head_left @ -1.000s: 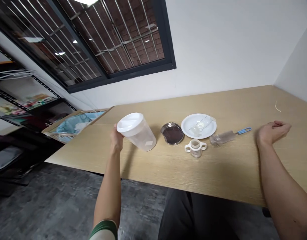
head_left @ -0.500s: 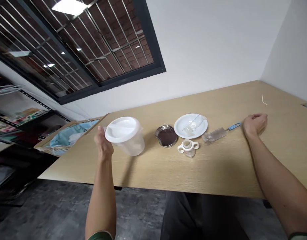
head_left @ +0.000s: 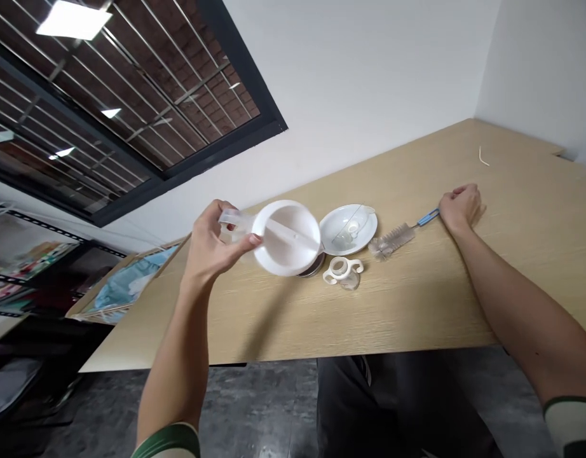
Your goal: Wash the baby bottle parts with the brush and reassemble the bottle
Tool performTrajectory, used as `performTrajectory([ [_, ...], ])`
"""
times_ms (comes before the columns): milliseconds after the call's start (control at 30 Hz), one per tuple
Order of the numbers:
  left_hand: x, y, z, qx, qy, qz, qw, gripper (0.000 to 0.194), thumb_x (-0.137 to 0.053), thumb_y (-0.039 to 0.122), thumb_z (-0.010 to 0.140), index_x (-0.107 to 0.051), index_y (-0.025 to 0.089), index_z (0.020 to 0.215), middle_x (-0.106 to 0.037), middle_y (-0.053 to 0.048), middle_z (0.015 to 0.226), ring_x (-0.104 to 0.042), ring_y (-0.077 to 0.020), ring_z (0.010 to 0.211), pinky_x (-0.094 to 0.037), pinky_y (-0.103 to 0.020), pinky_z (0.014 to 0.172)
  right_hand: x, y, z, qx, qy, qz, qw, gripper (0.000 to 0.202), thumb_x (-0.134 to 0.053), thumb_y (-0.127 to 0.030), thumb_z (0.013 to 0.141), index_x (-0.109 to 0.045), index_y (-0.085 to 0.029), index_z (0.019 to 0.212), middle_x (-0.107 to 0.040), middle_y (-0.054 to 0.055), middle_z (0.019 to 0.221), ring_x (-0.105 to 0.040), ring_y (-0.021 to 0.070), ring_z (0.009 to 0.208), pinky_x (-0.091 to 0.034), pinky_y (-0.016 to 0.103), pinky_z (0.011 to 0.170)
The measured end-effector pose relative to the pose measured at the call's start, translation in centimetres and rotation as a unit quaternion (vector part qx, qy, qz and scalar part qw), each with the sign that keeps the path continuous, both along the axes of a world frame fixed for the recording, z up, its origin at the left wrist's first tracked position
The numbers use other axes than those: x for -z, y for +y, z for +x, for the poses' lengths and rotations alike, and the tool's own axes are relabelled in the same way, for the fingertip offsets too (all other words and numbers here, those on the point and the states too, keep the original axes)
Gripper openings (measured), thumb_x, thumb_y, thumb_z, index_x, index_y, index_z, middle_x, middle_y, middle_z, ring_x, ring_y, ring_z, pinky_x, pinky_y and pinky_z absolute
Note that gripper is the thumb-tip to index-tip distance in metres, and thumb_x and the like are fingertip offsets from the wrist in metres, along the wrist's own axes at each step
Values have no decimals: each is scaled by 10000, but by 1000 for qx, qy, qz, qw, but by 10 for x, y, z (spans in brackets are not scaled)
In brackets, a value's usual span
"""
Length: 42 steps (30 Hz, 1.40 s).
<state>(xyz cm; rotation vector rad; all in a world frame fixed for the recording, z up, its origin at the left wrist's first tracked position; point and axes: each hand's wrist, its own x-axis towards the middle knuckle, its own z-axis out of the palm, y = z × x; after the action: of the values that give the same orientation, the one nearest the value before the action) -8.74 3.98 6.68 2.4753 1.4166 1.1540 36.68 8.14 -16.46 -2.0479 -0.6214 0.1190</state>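
My left hand (head_left: 214, 245) is closed round the handle of a white-lidded, translucent plastic pitcher (head_left: 288, 238), its thumb by the lid. The pitcher is off the table and tilted, hiding most of a round metal tray (head_left: 313, 266). To its right lie a white bowl (head_left: 326, 226) with clear and white small parts in it, and a small clear cup with a white two-handled ring (head_left: 343, 272). Beside the blue handle of a bottle brush (head_left: 393, 242), my right hand (head_left: 462, 207) rests on the table with loosely curled fingers, nothing visible in it.
A basket (head_left: 126, 280) lined with light-blue cloth stands at the table's left end. A thin white bent strip (head_left: 483, 156) lies toward the far right of the wooden table (head_left: 369, 318). A barred window and white walls rise behind; shelves stand at left.
My left hand has brought the pitcher rightward and tipped it, so its lid faces me and it covers much of the metal tray. The view has shifted; my right hand stays by the brush.
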Motion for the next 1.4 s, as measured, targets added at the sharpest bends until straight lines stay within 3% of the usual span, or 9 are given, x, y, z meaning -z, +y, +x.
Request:
performTrajectory([
  [133,-6,0,23,68,90,8,994,564,-777,676,596,-510,249,852,-529,2,756,-513,-194,667,-399,-354,609,1,1,1,-11,3,-1,1000,108,-473,-166,846,-413,-224,915,-531,79,988,-495,220,985,-303,431,983],
  [333,-6,-3,43,71,192,58,977,638,-744,735,568,-485,238,872,-541,-13,777,-502,-190,659,-392,-363,598,5,4,2,-16,-16,-3,1000,120,-478,-171,835,-471,-203,951,-569,92,1042,-535,236,1033,-318,456,992],
  [433,-5,-7,46,69,221,73,970,564,-729,687,601,-509,257,892,-554,-28,793,-505,-199,668,-397,-376,598,7,5,2,-6,-27,-1,1000,149,-484,-173,831,-502,-194,978,-586,94,1061,-556,245,1048,-334,469,994],
  [967,-10,-11,66,116,281,135,943,617,-757,707,566,-559,252,933,-573,-54,805,-515,-223,706,-447,-438,714,12,8,5,-11,-34,-3,999,184,-476,-173,829,-516,-191,1007,-599,109,1059,-576,265,1040,-346,501,996],
  [1267,-14,-20,72,87,270,95,954,513,-725,610,571,-608,360,1004,-601,-61,832,-525,-275,759,-435,-476,754,12,9,5,-22,-25,-6,999,200,-460,-171,836,-510,-190,1029,-595,111,1074,-571,270,1068,-332,503,1006],
  [1400,-14,-19,71,89,274,102,952,521,-732,622,563,-604,334,977,-595,-60,827,-523,-262,747,-437,-470,758,13,9,5,-21,-25,-3,999,193,-450,-172,845,-510,-190,1028,-594,112,1071,-566,271,1069,-329,510,1005],
])
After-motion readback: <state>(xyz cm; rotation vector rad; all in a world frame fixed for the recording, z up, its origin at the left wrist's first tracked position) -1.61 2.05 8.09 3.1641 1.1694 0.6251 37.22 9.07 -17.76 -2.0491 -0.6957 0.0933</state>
